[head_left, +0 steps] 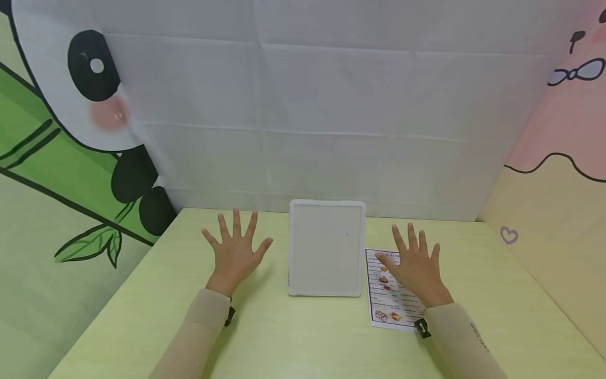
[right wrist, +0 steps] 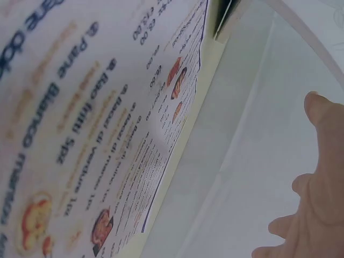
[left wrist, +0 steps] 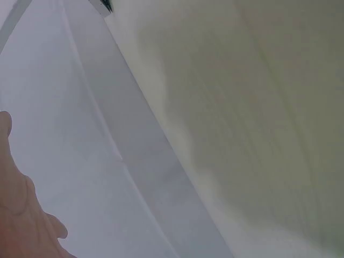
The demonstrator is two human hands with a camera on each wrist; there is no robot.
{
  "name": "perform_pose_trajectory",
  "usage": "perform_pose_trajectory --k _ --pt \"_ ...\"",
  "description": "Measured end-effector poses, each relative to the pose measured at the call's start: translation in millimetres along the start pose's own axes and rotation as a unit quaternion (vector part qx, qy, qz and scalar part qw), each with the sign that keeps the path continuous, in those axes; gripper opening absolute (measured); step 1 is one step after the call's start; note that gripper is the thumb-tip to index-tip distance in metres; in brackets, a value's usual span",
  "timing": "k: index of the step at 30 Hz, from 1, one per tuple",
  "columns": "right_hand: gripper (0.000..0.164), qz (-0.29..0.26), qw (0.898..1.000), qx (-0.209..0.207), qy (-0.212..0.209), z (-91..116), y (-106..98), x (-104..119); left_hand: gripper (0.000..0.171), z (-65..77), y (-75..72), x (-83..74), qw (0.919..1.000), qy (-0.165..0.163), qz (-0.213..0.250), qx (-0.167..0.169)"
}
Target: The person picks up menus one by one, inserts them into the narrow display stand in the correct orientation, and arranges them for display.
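Left hand (head_left: 234, 258), right hand (head_left: 418, 271): fingers splayed wide, holding nothing. Board (head_left: 326, 250) on table (head_left: 303, 337) between them, touching neither. Menu (head_left: 384, 295) just right of board, below right hand, partly hidden.

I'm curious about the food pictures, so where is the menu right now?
In the head view, the menu lies on the table just right of the white board, partly hidden by the right hand.
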State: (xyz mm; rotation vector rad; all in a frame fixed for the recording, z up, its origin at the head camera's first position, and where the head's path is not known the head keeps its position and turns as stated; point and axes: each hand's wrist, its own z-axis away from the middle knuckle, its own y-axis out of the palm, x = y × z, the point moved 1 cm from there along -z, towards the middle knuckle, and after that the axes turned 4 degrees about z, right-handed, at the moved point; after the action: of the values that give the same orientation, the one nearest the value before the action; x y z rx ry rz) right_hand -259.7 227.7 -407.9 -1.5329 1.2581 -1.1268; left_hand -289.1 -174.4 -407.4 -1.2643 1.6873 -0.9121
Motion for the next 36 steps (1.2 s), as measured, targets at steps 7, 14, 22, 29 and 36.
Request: perform_pose_trajectory --k 7,14,22,29,36 --pt "0.09 -0.009 1.0 0.003 0.005 -0.5 1.5 -4.5 0.082 -0.8 0.1 1.0 0.9996 -0.013 0.013 0.02" --pt "0.091 -0.028 0.999 0.014 0.006 -1.6 -0.1 -6.3 0.082 -4.8 -4.0 0.0 0.9976 -0.024 0.054 0.036" --pt "0.089 -0.09 0.995 0.03 0.012 -5.5 -1.4 -10.8 0.076 -10.4 -7.2 -4.3 0.9806 -0.023 0.19 0.045" --pt "0.086 -0.156 0.987 0.043 0.011 -10.2 -3.8 -14.9 0.071 -16.0 -11.1 -12.6 0.9415 -0.015 0.332 0.058" --pt "0.087 -0.216 0.973 0.074 0.018 -12.7 -6.3 -19.3 0.065 -21.6 -11.9 -19.8 0.8643 -0.022 0.492 0.104"
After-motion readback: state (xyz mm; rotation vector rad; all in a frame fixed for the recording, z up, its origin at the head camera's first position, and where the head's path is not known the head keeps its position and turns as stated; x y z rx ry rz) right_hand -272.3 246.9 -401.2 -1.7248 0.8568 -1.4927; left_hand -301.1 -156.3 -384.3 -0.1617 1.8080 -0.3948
